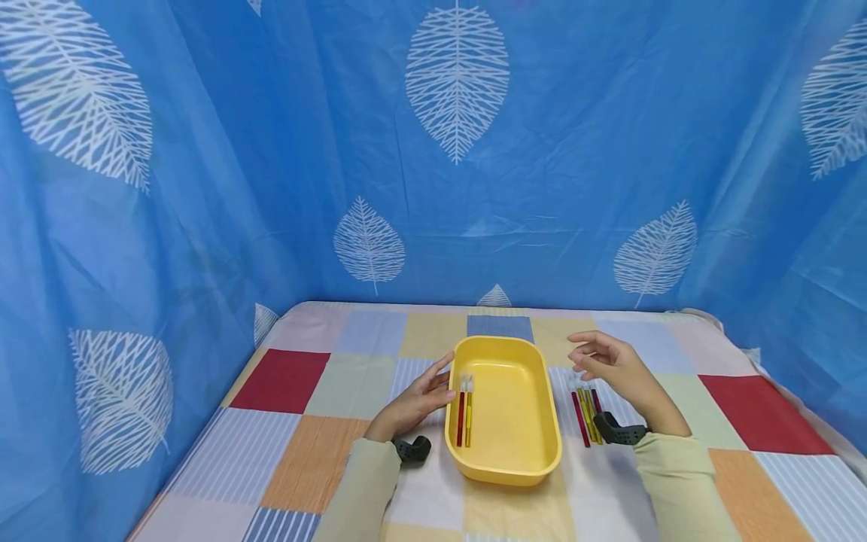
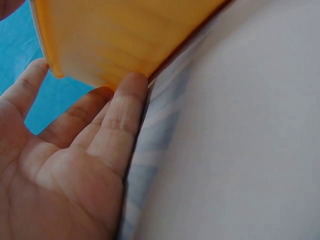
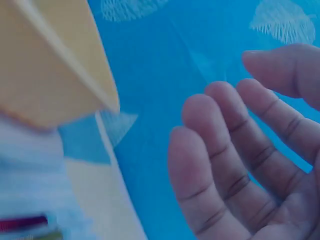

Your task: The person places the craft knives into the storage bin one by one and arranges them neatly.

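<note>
My left hand (image 1: 420, 403) rests at the left side of a yellow tray (image 1: 501, 470). Its thumb lies at the rim, and its fairly straight fingers (image 2: 131, 95) touch the outer wall. Inside the tray, along its left wall, lie a red pen-like stick (image 1: 460, 418) and a yellow one (image 1: 469, 421), both with pale tips. To the right of the tray, my right hand (image 1: 616, 369) is raised with loosely bent fingers and nothing between them. Below it, a small row of similar red and yellow sticks (image 1: 581, 418) lies on the cloth, partly covered by the hand and wrist strap.
A patchwork cloth (image 1: 359, 452) in coloured squares covers the table. Blue curtains (image 1: 542, 150) with white leaf prints stand behind it and at both sides. Each wrist carries a black strap device (image 1: 619, 430).
</note>
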Demonstrator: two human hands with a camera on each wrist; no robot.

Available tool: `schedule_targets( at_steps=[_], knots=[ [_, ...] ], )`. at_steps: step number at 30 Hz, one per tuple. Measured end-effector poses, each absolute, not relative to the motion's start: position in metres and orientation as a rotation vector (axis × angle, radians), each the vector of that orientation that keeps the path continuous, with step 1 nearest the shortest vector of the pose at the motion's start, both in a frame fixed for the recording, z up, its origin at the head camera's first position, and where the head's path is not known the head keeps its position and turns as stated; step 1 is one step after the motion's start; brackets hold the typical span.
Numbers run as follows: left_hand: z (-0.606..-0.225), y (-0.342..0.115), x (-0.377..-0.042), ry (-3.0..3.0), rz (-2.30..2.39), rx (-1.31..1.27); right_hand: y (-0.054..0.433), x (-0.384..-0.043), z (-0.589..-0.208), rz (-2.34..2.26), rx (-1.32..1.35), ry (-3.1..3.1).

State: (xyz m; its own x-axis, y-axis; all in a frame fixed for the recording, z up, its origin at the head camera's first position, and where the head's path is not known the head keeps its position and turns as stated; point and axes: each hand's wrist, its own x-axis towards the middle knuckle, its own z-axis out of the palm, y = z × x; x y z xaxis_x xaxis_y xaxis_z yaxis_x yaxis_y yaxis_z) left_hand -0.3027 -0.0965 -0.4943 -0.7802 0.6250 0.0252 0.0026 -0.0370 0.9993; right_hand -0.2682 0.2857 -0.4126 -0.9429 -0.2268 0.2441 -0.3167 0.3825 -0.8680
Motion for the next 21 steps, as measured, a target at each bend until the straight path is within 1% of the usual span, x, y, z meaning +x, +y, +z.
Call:
schedule_targets(
  at_steps=[12,21],
  knots=[
    [-0.494,-0.095,-0.3,1.853,1.866,0.585,0.311,-0.276,-0.44,1.523,0.326,-2.689],
    [-0.494,-0.094,-0.302,1.823,1.867,0.612,0.324,-0.277,-0.457,1.542,0.203,-2.733]
  ],
)
